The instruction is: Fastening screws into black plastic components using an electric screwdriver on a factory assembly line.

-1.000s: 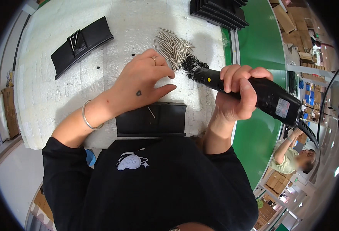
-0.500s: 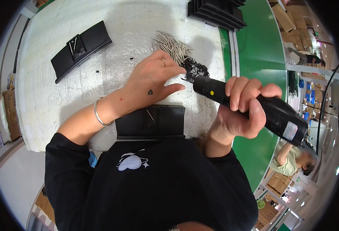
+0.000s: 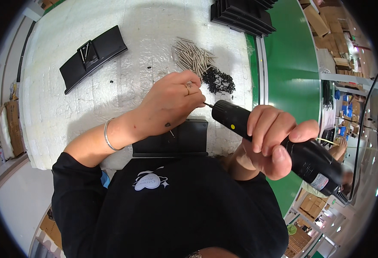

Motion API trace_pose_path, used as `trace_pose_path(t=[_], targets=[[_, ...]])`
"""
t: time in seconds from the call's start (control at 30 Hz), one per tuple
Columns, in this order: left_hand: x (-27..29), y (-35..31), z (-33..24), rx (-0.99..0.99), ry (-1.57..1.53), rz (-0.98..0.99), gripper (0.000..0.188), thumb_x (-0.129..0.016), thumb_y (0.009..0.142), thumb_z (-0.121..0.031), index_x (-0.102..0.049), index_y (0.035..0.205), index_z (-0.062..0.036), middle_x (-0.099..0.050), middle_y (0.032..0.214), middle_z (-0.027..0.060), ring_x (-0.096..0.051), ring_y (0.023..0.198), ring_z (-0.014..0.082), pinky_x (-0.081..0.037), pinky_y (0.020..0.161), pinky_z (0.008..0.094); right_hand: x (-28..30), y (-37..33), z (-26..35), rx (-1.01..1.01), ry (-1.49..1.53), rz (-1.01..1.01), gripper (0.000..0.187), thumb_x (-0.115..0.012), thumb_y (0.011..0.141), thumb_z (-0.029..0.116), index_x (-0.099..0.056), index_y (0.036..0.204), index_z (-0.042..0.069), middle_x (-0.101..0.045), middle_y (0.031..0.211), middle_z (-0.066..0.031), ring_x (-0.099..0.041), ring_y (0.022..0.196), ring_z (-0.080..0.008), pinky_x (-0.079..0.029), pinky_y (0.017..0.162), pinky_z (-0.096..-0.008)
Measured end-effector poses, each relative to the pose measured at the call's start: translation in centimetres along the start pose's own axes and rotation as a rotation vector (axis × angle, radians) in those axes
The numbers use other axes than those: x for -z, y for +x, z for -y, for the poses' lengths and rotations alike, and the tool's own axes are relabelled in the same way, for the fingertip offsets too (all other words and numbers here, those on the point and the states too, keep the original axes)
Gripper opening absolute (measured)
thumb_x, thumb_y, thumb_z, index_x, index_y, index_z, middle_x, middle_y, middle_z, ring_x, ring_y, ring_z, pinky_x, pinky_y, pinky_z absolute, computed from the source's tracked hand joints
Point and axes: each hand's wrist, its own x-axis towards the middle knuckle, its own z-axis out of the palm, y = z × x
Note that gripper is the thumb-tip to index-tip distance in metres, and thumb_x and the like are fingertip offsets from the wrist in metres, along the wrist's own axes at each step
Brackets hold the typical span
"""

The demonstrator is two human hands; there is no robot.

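Observation:
My right hand [image 3: 275,139] is wrapped round a black corded electric screwdriver [image 3: 230,115], whose bit points left. At the bit's tip the fingers of my left hand [image 3: 169,101] are pinched together; whatever is between them is hidden. Below that hand a curved black plate [image 3: 191,142] lies close to my body, partly covered by the hand. A thin metal pin [image 3: 172,133] shows on this plate. Just beyond my fingers are a heap of silvery metal pins [image 3: 193,53] and a pile of small black screws [image 3: 221,82].
Another curved black plate [image 3: 107,46] with metal pins in its recess lies at the far left. Black parts are stacked [image 3: 240,18] at the far right. A green surface [image 3: 285,64] runs along the right of the foam-covered table [image 3: 141,26]. Another person's arm [image 3: 338,150] shows beyond.
My left hand's thumb and fingers have closed together and come nearer my body, meeting the bit. The screwdriver has also moved slightly toward me and tilted more.

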Motion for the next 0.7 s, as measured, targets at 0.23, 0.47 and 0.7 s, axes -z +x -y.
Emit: trace_pose_path(t=[0.23,0.47,0.7], targets=[[2.3,1.3,5.3,0.147,0.143,-0.019,0.018,-0.069,0.076,-0.009,-0.07,0.094,-0.0089,-0.065,0.093,0.004,-0.058,0.094,0.0237,-0.052,0.078,0.0337,0.3,-0.4,-1.1,-0.094,-0.04,-0.132,0.031,-0.061,0.082,0.005,-0.04,0.104,0.01,-0.048,0.063,-0.0046,-0.047,0.051,-0.015,-0.042,0.058,-0.0333],[4.4,3.7,8.8,-0.106,0.502,0.469,0.012,-0.061,0.074,-0.004,-0.066,0.085,-0.0034,-0.062,0.085,0.0057,-0.057,0.092,0.0244,-0.051,0.076,0.035,0.8,-0.2,0.2,-0.041,-0.063,-0.112,0.032,-0.061,0.081,0.006,-0.04,0.105,0.009,-0.048,0.063,-0.0043,-0.047,0.051,-0.0147,-0.042,0.056,-0.0333],[4.6,2.1,9.1,-0.041,0.416,0.501,0.017,-0.065,0.074,-0.007,-0.063,0.091,-0.0045,-0.061,0.086,0.0142,-0.06,0.082,0.0331,-0.05,0.069,0.0425,0.1,-0.6,0.8,-0.326,-0.157,-0.238,0.027,-0.065,0.078,-0.003,-0.05,0.1,0.002,-0.06,0.075,-0.0087,-0.059,0.07,-0.0171,-0.048,0.064,-0.0334]])
